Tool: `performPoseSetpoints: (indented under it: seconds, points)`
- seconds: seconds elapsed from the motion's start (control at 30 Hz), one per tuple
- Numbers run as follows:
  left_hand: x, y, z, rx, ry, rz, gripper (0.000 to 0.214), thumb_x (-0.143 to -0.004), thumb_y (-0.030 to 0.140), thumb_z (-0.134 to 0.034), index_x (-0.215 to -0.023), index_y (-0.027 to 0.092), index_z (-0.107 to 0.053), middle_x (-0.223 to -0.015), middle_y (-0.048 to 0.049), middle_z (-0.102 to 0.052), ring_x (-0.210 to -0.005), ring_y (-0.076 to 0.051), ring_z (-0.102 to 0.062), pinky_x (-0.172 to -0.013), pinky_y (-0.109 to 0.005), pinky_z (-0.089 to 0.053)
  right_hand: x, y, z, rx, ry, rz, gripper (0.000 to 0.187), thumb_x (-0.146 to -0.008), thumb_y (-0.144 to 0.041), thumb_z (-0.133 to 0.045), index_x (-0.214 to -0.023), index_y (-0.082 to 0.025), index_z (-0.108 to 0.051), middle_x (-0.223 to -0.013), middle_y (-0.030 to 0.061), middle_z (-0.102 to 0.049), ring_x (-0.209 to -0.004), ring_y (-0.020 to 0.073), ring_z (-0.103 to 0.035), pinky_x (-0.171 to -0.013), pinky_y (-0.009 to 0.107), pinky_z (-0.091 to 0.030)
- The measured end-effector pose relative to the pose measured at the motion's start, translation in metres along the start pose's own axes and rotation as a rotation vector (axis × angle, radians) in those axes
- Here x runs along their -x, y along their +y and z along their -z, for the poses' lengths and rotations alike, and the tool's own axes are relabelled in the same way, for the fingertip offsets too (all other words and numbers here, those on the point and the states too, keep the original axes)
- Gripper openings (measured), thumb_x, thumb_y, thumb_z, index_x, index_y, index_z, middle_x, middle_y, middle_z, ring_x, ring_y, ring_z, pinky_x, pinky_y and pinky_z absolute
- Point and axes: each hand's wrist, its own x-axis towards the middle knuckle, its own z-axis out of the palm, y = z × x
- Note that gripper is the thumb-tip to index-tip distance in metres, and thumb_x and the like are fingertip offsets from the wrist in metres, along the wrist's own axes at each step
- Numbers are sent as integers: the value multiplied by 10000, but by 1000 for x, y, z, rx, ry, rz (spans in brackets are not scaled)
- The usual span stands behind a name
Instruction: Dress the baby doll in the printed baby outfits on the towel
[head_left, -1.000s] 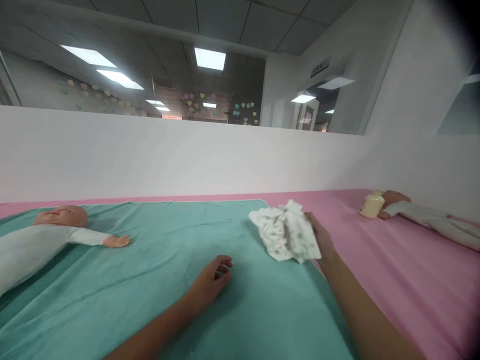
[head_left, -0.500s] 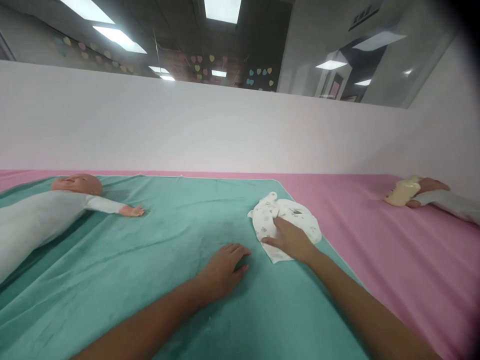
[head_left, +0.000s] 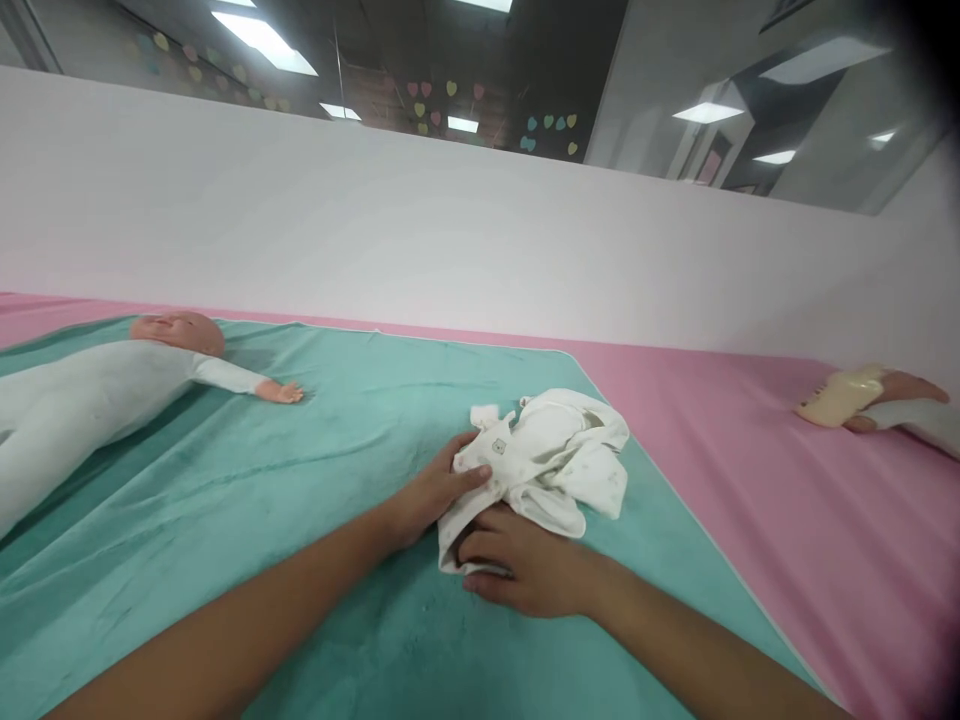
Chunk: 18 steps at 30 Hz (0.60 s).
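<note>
A crumpled white baby garment (head_left: 547,460) with a small print lies on the teal blanket (head_left: 225,520). My left hand (head_left: 435,490) grips its left edge, thumb on top of the cloth. My right hand (head_left: 517,565) holds the garment's near edge, fingers curled round the fabric. A baby doll (head_left: 97,390) in a white suit lies on its back at the left of the blanket, one arm stretched toward the middle.
The blanket covers a pink mattress (head_left: 787,500) against a white partition wall (head_left: 450,230). At the far right a cream bottle (head_left: 840,397) lies beside the hand of a second doll (head_left: 907,395) in white.
My left hand has moved right onto the garment and gripped its edge. My right hand slid back to the near edge. The garment is pulled nearer and bunched up. The camera tilted down.
</note>
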Motion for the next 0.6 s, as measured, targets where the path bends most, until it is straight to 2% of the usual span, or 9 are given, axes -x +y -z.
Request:
performPoseSetpoints:
  seconds: [0.07,0.17,0.27,0.33,0.4,0.47,0.53,0.6]
  points:
    - [-1,-1,1,44,37,40,446,-753,328,-669,-1160,210,-529,-996,-21,-655,-922,-209,-610,-783,-298,-480,0,-2,-1,-33,16,50,170,-919,-288,-467,-977,-208,-606,-981,29,-614,-903,138,-559,-821,268,-442]
    - [-5,-6,4,146,137,83,215,-714,241,-666,-891,194,-553,-740,20,-608,-680,-136,-580,-594,-225,-448,6,2,8,-25,313,83,152,-920,-210,-445,-953,-211,-593,-951,21,-655,-882,128,-596,-765,243,-466]
    - [-9,-8,9,306,198,106,174,-673,162,-625,-767,198,-483,-650,41,-539,-574,-118,-526,-488,-205,-395,15,17,23,38,650,-101,122,-904,-208,-475,-928,-222,-593,-894,16,-657,-802,134,-600,-703,252,-465]
    - [-10,-7,14,371,198,60,181,-638,115,-606,-718,188,-460,-675,34,-541,-596,-118,-531,-499,-204,-403,21,34,34,70,757,-323,115,-901,-265,-493,-919,-227,-601,-911,20,-645,-820,151,-589,-729,277,-458]
    - [-12,-5,23,401,207,1,178,-612,89,-592,-698,176,-464,-703,22,-554,-638,-126,-548,-538,-210,-428,27,55,41,64,744,-506,155,-900,-333,-492,-925,-229,-604,-930,19,-639,-852,171,-583,-757,308,-455]
    - [-14,-1,37,416,257,-32,168,-602,87,-581,-712,172,-486,-704,12,-564,-645,-141,-558,-553,-226,-446,30,71,44,44,638,-603,215,-911,-380,-457,-909,-229,-610,-892,17,-639,-821,181,-582,-736,327,-457]
    - [-17,4,57,438,329,-52,179,-605,91,-565,-756,171,-515,-711,1,-580,-646,-162,-570,-561,-253,-466,31,77,43,67,541,-577,247,-917,-400,-440,-907,-229,-618,-886,24,-640,-824,189,-580,-743,343,-455]
    - [-19,10,78,485,414,-100,217,-604,80,-534,-803,165,-536,-725,-10,-593,-654,-175,-584,-594,-283,-489,28,70,40,131,496,-438,239,-905,-409,-473,-972,-233,-620,-991,44,-636,-938,207,-566,-837,371,-437]
